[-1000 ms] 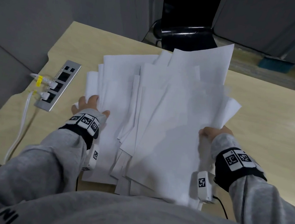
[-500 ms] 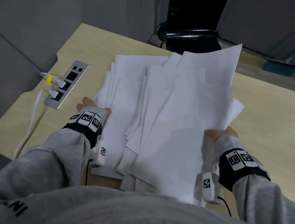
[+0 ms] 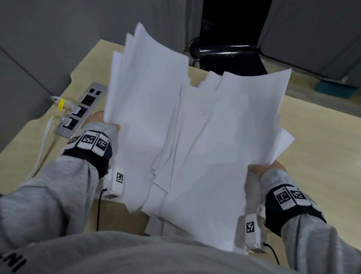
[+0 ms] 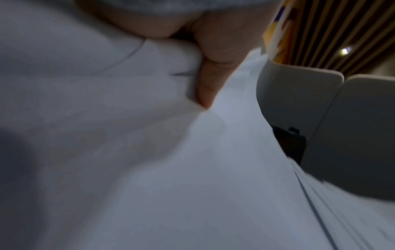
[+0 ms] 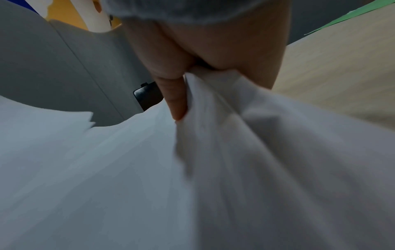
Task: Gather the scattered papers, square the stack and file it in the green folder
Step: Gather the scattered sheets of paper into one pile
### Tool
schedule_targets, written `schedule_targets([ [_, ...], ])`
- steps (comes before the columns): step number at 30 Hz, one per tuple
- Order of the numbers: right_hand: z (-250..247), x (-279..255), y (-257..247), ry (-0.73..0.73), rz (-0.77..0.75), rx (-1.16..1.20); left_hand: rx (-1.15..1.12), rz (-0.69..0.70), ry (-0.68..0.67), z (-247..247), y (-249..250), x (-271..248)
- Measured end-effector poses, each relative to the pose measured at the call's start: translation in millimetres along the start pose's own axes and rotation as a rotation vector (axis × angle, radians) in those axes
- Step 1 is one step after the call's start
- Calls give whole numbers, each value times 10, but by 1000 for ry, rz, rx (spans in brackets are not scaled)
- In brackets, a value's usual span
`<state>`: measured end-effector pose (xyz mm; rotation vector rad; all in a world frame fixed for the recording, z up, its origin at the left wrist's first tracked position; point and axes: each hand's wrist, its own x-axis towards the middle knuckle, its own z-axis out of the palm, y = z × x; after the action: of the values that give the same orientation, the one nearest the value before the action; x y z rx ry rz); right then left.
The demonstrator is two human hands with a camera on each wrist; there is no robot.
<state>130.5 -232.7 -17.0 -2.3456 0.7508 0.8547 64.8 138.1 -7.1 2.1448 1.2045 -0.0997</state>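
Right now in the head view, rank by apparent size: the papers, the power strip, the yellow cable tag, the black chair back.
1. papers, by far the largest
2. chair back, partly hidden behind the papers and farther off, so its true size is unsure
3. power strip, partly hidden by the left hand
4. cable tag

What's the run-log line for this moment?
stage: gathering | left hand: grips papers | right hand: grips papers | stack: lifted, unsquared | green folder: unfiled
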Motion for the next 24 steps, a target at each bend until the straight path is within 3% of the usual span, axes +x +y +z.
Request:
schedule_targets([
  [5,-41,-17,19,-32,18,-87,-281,83,223,-346,108,-157],
  [7,-49,-28,52,-53,9,-100,-376,167,239,-463,187,-226],
  [11,-26,96,226,-73,-96,74,-543,275,141,-596,332,-235],
  [16,-38,25,317,-80,-133,69,-712,399,51,-577,500,-360],
  [19,10,-134,333,-59,-144,-182,-593,458,-33,-391,557,-455],
  [24,40,-46,505,-13,-237,-307,-321,342,-339,165,539,-676],
])
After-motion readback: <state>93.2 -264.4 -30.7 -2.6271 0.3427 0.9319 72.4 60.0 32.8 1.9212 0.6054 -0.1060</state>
